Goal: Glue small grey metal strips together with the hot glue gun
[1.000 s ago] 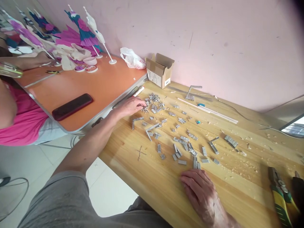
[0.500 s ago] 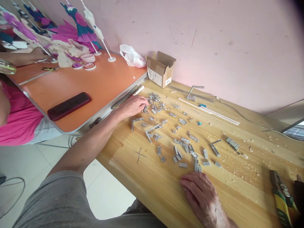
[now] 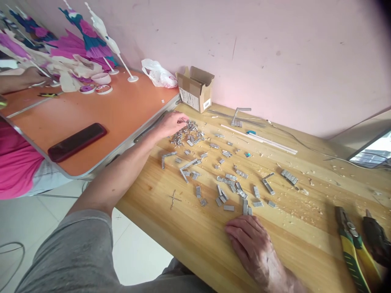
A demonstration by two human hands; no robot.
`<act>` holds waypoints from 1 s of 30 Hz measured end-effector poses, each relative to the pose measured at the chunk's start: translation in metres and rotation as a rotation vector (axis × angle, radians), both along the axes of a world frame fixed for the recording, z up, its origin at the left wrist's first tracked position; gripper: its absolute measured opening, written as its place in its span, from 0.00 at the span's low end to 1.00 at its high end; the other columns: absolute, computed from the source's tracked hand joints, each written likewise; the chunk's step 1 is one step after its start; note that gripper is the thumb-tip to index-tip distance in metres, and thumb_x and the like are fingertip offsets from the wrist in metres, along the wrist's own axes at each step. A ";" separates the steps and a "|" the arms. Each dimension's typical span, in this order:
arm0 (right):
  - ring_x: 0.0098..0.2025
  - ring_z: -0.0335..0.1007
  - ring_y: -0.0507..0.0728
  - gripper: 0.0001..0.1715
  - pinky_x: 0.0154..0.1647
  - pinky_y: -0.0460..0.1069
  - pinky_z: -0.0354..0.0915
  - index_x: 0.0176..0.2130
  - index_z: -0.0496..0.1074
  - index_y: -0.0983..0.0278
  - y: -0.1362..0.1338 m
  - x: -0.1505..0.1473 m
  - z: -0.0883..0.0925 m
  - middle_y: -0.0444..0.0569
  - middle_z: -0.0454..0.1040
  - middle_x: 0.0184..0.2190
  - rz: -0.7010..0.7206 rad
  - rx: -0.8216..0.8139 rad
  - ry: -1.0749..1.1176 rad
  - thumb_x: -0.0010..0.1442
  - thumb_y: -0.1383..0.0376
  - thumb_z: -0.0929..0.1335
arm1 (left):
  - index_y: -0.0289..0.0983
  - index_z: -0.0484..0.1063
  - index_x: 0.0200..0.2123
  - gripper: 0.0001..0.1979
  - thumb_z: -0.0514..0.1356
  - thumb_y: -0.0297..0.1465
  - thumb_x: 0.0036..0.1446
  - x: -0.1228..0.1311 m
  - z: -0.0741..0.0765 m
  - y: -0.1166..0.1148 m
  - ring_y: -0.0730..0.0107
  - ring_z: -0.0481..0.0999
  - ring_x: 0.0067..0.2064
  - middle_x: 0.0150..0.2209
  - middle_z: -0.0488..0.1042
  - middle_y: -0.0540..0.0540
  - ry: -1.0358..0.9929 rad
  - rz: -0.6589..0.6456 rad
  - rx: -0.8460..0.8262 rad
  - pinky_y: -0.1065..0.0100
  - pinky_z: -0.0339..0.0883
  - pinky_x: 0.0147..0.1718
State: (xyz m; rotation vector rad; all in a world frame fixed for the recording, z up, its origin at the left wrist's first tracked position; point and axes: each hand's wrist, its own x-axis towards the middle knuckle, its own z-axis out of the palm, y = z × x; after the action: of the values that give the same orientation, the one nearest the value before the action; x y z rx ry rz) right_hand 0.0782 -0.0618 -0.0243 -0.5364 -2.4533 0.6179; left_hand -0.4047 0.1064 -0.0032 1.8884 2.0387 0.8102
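Since half a second ago, my left hand (image 3: 171, 124) is shifting toward twelve o'clock along the heap of metal bits (image 3: 180, 137), baring more of the heap's near side, and the scene is sliding toward nine as the view is turning. My right hand (image 3: 252, 244) is staying put on the wooden table (image 3: 192, 232). With the middle of the view as my clock's centre, the heap is lying close in at half past ten. My left hand's fingers are bending loosely over its far edge; I am not making out whether they are gripping anything. At five, my right hand is resting palm down, fingers lying together and partly curled; I am not able to tell whether anything is sitting beneath. Two metal strips (image 3: 245, 206) are lying at its fingers, on its twelve o'clock side. More flat metal pieces (image 3: 231, 177) are spreading between three and six. A small cross (image 3: 173, 199) is lying at seven, pliers (image 3: 351, 230) at four, white strips (image 3: 259, 139) at three. A cardboard box (image 3: 194, 90) is standing open at twelve. A phone (image 3: 77, 142) is lying at nine on the orange table (image 3: 128, 106), and another person's hand (image 3: 32, 77) is working at half past nine.
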 end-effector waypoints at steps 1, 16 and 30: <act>0.45 0.80 0.60 0.12 0.49 0.56 0.74 0.53 0.76 0.62 0.000 0.000 0.000 0.52 0.83 0.44 -0.002 0.004 0.001 0.75 0.73 0.67 | 0.40 0.84 0.55 0.17 0.65 0.32 0.64 -0.002 0.001 0.001 0.60 0.85 0.50 0.54 0.86 0.43 -0.037 0.026 0.012 0.62 0.76 0.56; 0.43 0.80 0.59 0.12 0.47 0.56 0.74 0.52 0.76 0.61 0.000 -0.003 0.002 0.51 0.83 0.43 -0.015 0.033 0.018 0.75 0.73 0.66 | 0.41 0.86 0.52 0.19 0.69 0.28 0.57 0.003 0.000 0.025 0.59 0.85 0.50 0.49 0.87 0.45 -0.084 0.053 -0.120 0.63 0.77 0.52; 0.44 0.80 0.59 0.11 0.49 0.56 0.73 0.51 0.76 0.62 0.002 -0.003 0.004 0.51 0.84 0.43 -0.005 0.051 0.008 0.74 0.74 0.67 | 0.38 0.82 0.58 0.22 0.68 0.38 0.63 0.025 0.013 0.013 0.59 0.82 0.49 0.57 0.83 0.40 0.078 0.015 -0.028 0.61 0.73 0.55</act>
State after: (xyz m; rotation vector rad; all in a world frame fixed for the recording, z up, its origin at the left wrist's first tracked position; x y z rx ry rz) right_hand 0.0757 -0.0596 -0.0204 -0.5191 -2.4527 0.5528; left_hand -0.3801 0.1189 0.0096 1.9210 2.1007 0.7183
